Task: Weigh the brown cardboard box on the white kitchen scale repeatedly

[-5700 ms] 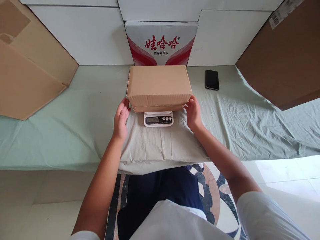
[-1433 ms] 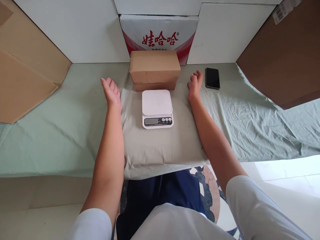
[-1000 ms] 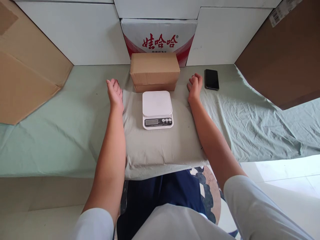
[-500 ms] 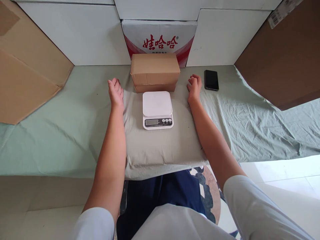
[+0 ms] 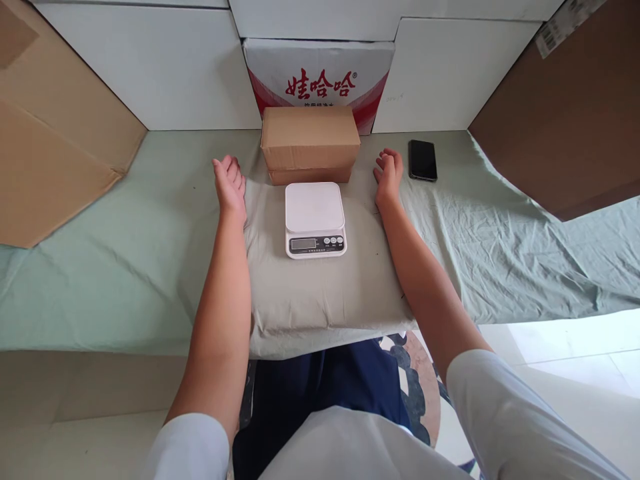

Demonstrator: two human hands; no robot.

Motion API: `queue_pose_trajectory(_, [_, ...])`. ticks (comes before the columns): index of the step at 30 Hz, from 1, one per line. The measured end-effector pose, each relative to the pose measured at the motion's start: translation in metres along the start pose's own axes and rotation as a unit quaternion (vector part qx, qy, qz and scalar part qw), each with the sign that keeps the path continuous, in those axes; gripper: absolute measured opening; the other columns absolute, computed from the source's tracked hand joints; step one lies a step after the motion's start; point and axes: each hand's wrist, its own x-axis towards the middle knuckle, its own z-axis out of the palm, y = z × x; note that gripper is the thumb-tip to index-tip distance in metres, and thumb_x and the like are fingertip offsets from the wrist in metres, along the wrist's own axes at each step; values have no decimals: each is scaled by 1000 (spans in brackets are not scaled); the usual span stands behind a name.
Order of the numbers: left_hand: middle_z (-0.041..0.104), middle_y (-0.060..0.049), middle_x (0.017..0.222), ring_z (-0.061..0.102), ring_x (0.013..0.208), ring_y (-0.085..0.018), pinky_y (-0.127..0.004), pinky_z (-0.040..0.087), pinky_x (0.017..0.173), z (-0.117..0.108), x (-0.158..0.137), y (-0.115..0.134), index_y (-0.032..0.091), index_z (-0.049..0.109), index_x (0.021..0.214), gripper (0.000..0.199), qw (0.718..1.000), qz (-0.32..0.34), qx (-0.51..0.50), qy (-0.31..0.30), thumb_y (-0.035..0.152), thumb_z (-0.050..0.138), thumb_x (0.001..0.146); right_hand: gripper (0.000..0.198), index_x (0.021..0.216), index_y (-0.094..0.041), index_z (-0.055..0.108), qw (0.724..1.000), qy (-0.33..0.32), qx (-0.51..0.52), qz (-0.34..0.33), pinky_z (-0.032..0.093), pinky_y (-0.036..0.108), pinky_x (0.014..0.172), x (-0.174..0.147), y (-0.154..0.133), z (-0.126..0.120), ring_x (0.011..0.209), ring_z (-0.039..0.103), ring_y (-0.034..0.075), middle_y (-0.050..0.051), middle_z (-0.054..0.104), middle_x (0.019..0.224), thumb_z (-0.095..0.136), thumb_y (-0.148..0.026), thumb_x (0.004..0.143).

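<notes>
Left hand point(image 5: 230, 183): open, fingers straight, empty, resting on cloth point(image 5: 125, 267) at pad's point(image 5: 320, 293) left edge.
Right hand point(image 5: 389, 175): loosely curled, empty, at pad's right edge.
Box point(image 5: 310, 143): between hands, slightly beyond, apart from both, closed.
Scale point(image 5: 315, 219): just before box, platform bare.
Phone point(image 5: 423, 160): just right of right hand.
Behind box: printed carton point(image 5: 320, 73).
</notes>
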Motion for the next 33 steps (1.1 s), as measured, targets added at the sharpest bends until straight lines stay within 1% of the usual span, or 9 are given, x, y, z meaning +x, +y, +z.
queue_pose_trajectory(3, [31,-4,200,10,189,-23,-51,17,152,-10,15,-11,17,37,184,99,1000,-4,6,-30,59,-24,118,58,128,-29,61,1000,2,-1,2,57,56,130,0,0,1,154,67,32,10,71,153,61,-71,87])
queue_pose_trajectory(7, [36,-4,198,-5,188,-23,-52,13,152,-17,25,-18,17,56,171,106,999,14,0,-46,57,-25,117,57,126,-30,61,1000,1,-3,2,55,56,132,2,2,1,152,68,32,9,72,151,62,-70,86])
queue_pose_trajectory(9, [35,-5,198,-10,186,-22,-54,14,150,-17,26,-20,16,59,167,108,999,13,3,-49,52,-29,116,57,126,-30,62,1000,1,-4,3,55,56,132,3,2,2,151,68,32,9,73,151,62,-71,86])
queue_pose_trajectory(11, [35,-4,198,-8,187,-23,-54,14,150,-16,25,-19,17,60,167,111,999,15,-2,-47,56,-31,115,57,126,-30,63,1000,0,-8,1,55,56,133,4,3,1,151,68,32,9,73,151,62,-71,86])
queue_pose_trajectory(15, [38,-3,197,9,190,-25,-53,17,154,-16,21,-13,20,60,168,114,999,18,-23,-21,75,-23,113,57,125,-31,64,1000,-1,-11,-3,57,56,130,3,3,1,153,67,31,8,73,150,62,-74,88])
queue_pose_trajectory(19, [37,-4,198,1,189,-23,-52,18,152,-9,18,-5,19,60,169,113,999,34,-5,-40,69,-26,114,56,124,-31,64,1000,-1,-10,-13,59,55,126,1,1,3,152,68,31,8,73,147,62,-76,90])
queue_pose_trajectory(25, [28,2,201,10,190,-21,-41,15,156,31,1,-11,30,48,184,94,997,65,16,-34,85,10,118,47,124,-32,64,1000,-11,-5,0,49,56,139,-6,-7,16,149,67,27,5,74,145,62,-69,96])
queue_pose_trajectory(29, [19,-1,203,12,189,-15,-36,16,155,43,-5,-18,28,32,191,88,999,32,33,-22,74,7,121,58,132,-33,64,997,-47,41,36,46,55,145,-16,-10,31,159,63,28,3,70,156,66,-71,88])
queue_pose_trajectory(33, [27,1,202,14,189,-19,-39,21,154,32,1,-17,34,43,187,89,998,19,43,-51,82,11,119,72,140,-35,62,992,-79,76,67,39,58,150,-19,-3,39,175,51,30,4,61,173,70,-78,83])
